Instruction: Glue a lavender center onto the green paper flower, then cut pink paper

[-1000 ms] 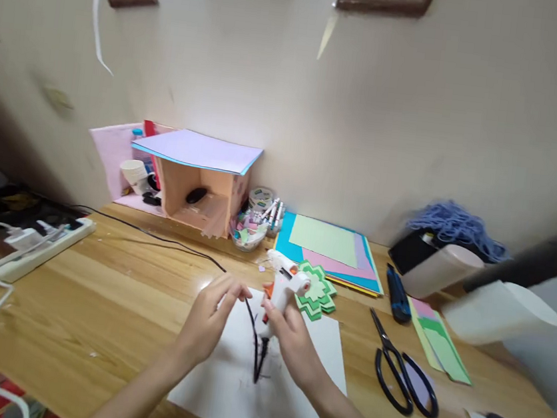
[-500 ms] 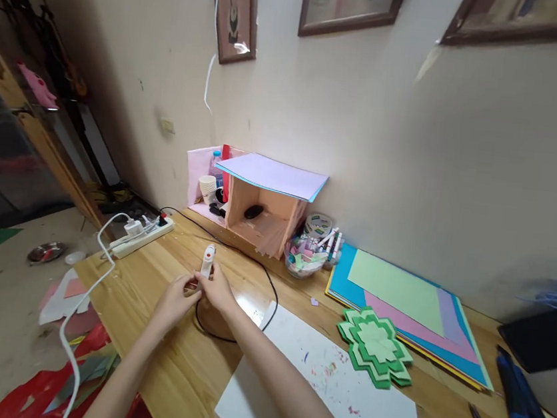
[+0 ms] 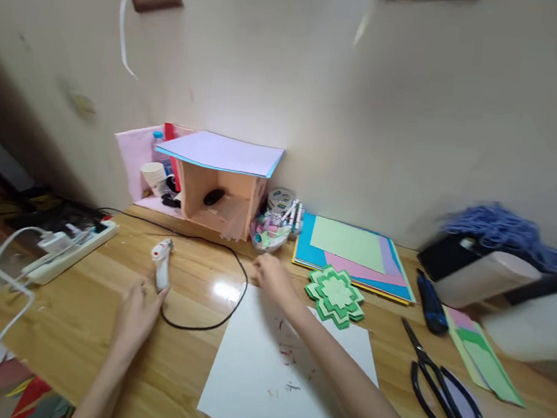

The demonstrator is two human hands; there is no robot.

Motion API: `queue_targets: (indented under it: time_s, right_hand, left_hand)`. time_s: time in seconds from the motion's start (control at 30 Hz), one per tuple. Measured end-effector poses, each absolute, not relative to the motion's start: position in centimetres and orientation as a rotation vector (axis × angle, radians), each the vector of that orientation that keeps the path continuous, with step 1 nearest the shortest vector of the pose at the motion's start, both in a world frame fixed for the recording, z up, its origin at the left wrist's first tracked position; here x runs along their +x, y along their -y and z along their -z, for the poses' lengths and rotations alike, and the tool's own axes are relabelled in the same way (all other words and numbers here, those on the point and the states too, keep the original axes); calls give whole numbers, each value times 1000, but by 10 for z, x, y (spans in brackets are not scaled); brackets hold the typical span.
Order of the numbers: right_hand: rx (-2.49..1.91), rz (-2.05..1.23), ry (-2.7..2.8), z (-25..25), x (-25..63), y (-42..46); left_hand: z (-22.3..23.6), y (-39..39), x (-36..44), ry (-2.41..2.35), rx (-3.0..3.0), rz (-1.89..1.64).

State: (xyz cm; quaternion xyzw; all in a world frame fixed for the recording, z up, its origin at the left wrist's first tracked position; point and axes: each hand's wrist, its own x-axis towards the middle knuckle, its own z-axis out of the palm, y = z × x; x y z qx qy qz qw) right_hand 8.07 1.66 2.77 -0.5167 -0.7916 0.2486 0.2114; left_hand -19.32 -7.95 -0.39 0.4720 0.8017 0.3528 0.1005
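Observation:
A white glue gun (image 3: 161, 268) with a red dot and a black cable is on the wooden table. My left hand (image 3: 137, 317) is just below its handle, thumb at the handle's lower end and the other fingers apart to the left. Whether the thumb presses on it is hard to see. My right hand (image 3: 273, 277) reaches over the top of the white paper (image 3: 260, 368), its fingers extended near the clear bowl of paper scraps (image 3: 269, 238). I see nothing in it, though its fingertips are blurred.
A pink cardboard shelf (image 3: 217, 219) stands against the wall. Coloured sheets (image 3: 355, 244) and a layered green paper flower (image 3: 335, 296) lie right of the bowl. Black-handled scissors (image 3: 440, 382) and a dark blue tool (image 3: 432, 304) are farther right. A power strip (image 3: 72, 252) sits at left.
My view has turned right. Both hands were together on the glue gun's handle; now my right hand has left it and moved right towards the bowl, while my left stays by the handle.

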Motion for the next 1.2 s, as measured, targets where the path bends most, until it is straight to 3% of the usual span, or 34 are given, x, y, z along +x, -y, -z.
queue_targets:
  time_s: [0.1,0.2,0.27,0.7,0.97,1.2]
  right_hand:
    - [-1757,-427,2124,-29,140,-30]
    - [-1883,-386,2143,-24,155,-40]
    - [-1916,-377,2151,-19,148,-42]
    - [-1715,-569,1961,-16,142,-34]
    - [-1554,-689,1589,-52,234,-10]
    - [-1729,-707,1555,-32,280,-2]
  left_hand:
    - [-20,83,-157,-2441,1456,-1163]
    - [-41,78,-108,-2179,1688,-1350]
    - [-45,71,-79,-2003,1776,-1284]
    - [-30,56,-5,-1715,1766,-1079]
    - [-26,47,63,-1216,2094,-920]
    - [-2,42,106,-959,2347,-871]
